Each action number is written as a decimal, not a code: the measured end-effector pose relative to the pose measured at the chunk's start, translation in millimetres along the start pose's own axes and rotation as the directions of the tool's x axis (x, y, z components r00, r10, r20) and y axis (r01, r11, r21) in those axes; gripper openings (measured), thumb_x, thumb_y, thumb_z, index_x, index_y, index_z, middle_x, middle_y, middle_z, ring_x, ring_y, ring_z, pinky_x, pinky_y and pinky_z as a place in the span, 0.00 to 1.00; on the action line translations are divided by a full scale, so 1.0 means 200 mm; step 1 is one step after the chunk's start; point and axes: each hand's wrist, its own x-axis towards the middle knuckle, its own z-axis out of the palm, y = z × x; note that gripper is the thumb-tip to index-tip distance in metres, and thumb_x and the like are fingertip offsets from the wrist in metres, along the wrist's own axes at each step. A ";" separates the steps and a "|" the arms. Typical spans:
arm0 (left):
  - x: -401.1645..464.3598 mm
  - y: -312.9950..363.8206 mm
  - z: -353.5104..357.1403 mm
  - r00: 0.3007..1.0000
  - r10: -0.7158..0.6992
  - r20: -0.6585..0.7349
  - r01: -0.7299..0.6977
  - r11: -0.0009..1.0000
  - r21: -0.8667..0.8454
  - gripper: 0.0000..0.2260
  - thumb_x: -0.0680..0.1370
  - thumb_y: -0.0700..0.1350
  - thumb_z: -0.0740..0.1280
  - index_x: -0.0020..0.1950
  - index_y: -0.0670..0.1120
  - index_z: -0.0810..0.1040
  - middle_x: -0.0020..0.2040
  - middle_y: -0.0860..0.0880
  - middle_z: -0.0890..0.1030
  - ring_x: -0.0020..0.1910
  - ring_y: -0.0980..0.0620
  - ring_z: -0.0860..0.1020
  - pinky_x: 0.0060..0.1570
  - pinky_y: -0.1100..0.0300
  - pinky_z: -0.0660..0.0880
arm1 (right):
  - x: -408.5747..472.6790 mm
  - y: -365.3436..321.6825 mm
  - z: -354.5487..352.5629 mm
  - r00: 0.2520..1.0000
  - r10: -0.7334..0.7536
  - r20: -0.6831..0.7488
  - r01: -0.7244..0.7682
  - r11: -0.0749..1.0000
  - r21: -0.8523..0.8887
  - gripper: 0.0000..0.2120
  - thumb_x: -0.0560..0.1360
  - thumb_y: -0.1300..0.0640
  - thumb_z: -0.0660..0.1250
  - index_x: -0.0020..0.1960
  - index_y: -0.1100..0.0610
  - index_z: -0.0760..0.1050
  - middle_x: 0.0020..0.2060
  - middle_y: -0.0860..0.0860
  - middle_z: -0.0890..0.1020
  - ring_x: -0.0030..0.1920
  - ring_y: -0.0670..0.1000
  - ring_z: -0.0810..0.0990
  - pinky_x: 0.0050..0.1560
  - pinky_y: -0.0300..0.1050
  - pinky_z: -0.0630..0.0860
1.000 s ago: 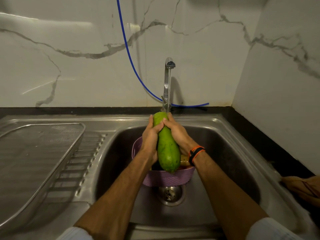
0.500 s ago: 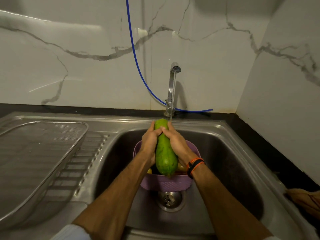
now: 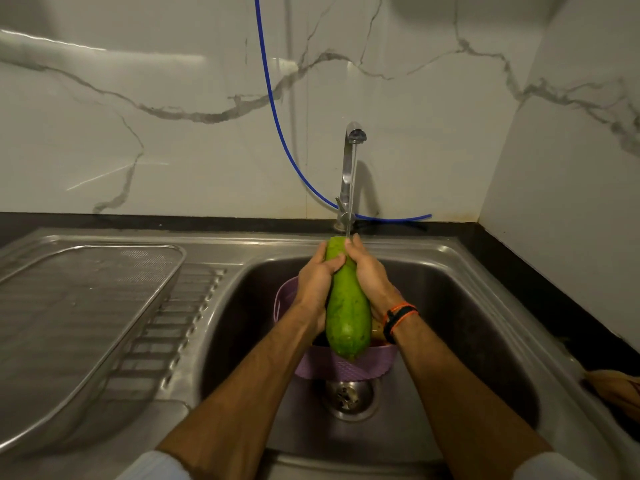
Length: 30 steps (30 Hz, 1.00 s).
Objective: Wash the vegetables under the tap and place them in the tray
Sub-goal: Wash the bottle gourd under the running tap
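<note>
A long green gourd (image 3: 348, 317) stands nearly upright over the sink (image 3: 485, 306), its top end under the thin stream from the steel tap (image 3: 349, 168). My left hand (image 3: 317, 278) grips its upper part from the left. My right hand (image 3: 369, 271) wraps the same part from the right. Under the gourd sits a purple basket (image 3: 346, 367) with other vegetables, mostly hidden. The metal mesh tray (image 3: 69, 323) lies on the drainboard at the left.
The drain (image 3: 348, 396) shows just in front of the basket. A blue hose (image 3: 277, 116) runs down the marble wall to behind the tap. A brownish object (image 3: 616, 389) lies on the dark counter at the right edge.
Both hands keep their grip on the gourd under the stream; they have shifted slightly along its top. The view has tilted a little, so everything sits lower in frame.
</note>
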 end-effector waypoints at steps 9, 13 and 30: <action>-0.01 0.01 -0.01 0.998 0.036 -0.047 -0.033 0.997 0.074 0.24 0.80 0.38 0.66 0.75 0.52 0.70 0.64 0.46 0.79 0.59 0.45 0.80 0.60 0.47 0.78 | -0.01 0.00 0.02 1.000 -0.009 0.006 0.009 0.999 -0.042 0.27 0.82 0.53 0.60 0.78 0.55 0.57 0.75 0.53 0.63 0.69 0.51 0.69 0.70 0.48 0.67; 0.02 0.04 -0.06 0.996 0.038 -0.086 -0.030 0.994 0.101 0.25 0.80 0.38 0.66 0.76 0.51 0.69 0.60 0.47 0.79 0.55 0.47 0.80 0.49 0.54 0.79 | -0.06 0.03 0.05 0.998 -0.023 0.056 0.028 0.996 -0.086 0.24 0.83 0.54 0.58 0.77 0.56 0.61 0.75 0.51 0.63 0.71 0.49 0.67 0.66 0.41 0.65; 0.01 0.03 -0.04 0.998 -0.044 -0.050 0.048 0.997 0.067 0.16 0.83 0.48 0.64 0.67 0.42 0.76 0.55 0.42 0.83 0.54 0.44 0.82 0.53 0.47 0.80 | -0.09 -0.04 -0.02 0.996 0.031 -0.080 0.001 0.926 0.377 0.17 0.77 0.61 0.67 0.65 0.51 0.72 0.56 0.54 0.80 0.49 0.53 0.82 0.42 0.48 0.82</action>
